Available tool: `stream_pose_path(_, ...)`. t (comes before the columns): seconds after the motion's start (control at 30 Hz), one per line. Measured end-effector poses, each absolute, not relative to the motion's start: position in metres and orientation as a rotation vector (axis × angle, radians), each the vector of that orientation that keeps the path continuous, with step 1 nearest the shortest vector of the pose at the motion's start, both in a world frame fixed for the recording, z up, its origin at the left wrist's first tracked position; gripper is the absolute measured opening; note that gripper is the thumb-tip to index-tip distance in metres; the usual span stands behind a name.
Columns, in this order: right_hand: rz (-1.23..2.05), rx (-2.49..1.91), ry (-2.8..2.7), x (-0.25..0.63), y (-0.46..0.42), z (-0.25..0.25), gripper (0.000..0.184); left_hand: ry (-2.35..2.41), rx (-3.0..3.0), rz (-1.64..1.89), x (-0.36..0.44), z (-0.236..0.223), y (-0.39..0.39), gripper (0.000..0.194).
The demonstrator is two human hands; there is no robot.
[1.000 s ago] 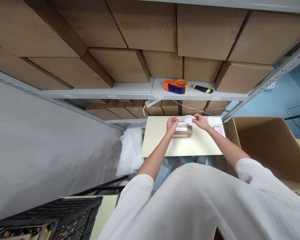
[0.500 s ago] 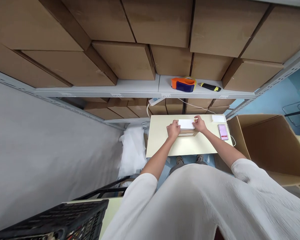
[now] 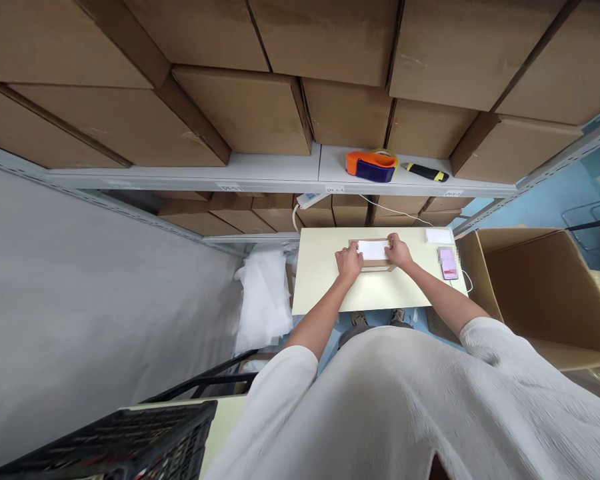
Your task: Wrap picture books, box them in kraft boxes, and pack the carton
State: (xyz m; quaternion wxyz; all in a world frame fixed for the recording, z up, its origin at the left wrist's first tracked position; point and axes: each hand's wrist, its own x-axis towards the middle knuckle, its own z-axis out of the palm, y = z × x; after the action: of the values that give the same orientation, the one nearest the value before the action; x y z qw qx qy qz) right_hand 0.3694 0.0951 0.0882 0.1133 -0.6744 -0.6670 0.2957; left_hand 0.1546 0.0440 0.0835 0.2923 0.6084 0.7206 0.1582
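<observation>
A small cardboard box [image 3: 378, 264] sits on the cream table [image 3: 320, 283], with a white label [image 3: 373, 250] lying across its top. My left hand [image 3: 349, 261] is at the label's left end, thumb and fingers closed on its edge. At the opposite end my right hand [image 3: 398, 251] pinches the label's right edge, a bit of yellow showing by the fingertips. Both hands also rest against the box. Toward the table's right side lie a phone [image 3: 449, 264] with a pinkish screen and a stack of white labels [image 3: 439, 236].
On the shelf [image 3: 280, 168] ahead are an orange tape dispenser [image 3: 371, 166] and a black-yellow utility knife [image 3: 427, 173], before rows of cardboard boxes [image 3: 347, 110]. A large open carton [image 3: 550, 287] stands right. White packing sheets [image 3: 264, 300] hang left; a black crate [image 3: 165, 440] is at lower left.
The white label has come down flatter onto the box top, and both hands have lowered slightly with it. More of the box's top shows behind the label. The view has shifted a little.
</observation>
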Motion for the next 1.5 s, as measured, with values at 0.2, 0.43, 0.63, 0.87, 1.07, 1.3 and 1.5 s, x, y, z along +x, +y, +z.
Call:
stream_pose_path(0.2, 0.793, -2.022, -2.081, 0.363, 0.097, 0.085, 0.042, 1.932, 1.702, 0.327, 0.156, 0.081, 0.048, 0.029)
stream_pose_path(0.43, 0.618, -2.083, -2.189, 0.36, 0.095, 0.087, 0.042, 1.942, 1.802, 0.241, 0.157, 0.084, 0.051, 0.036)
stream_pose_path(0.63, 0.551, -1.692, -2.476, 0.369, 0.069, 0.081, 0.045, 1.583, 2.074, 0.404, 0.15, 0.07, 0.043, 0.055)
stream_pose_path(0.87, 0.664, -1.519, -2.651, 0.378, 0.049, 0.06, 0.09, 1.463, 2.137, 0.234, 0.143, 0.048, 0.035, 0.084)
stream_pose_path(1.07, 0.478, -1.828, -2.744, 0.383, 0.049, 0.06, 0.101, 1.574, 2.14, 0.019, 0.146, 0.049, 0.031, 0.097)
stream_pose_path(1.3, 0.489, -2.049, -2.61, 0.385, 0.048, 0.07, 0.105, 1.563, 2.065, -0.059, 0.157, 0.063, 0.049, 0.12)
stream_pose_path(1.5, 0.592, -2.04, -2.479, 0.394, 0.038, 0.073, 0.093, 1.444, 2.109, -0.152, 0.164, 0.073, 0.076, 0.133)
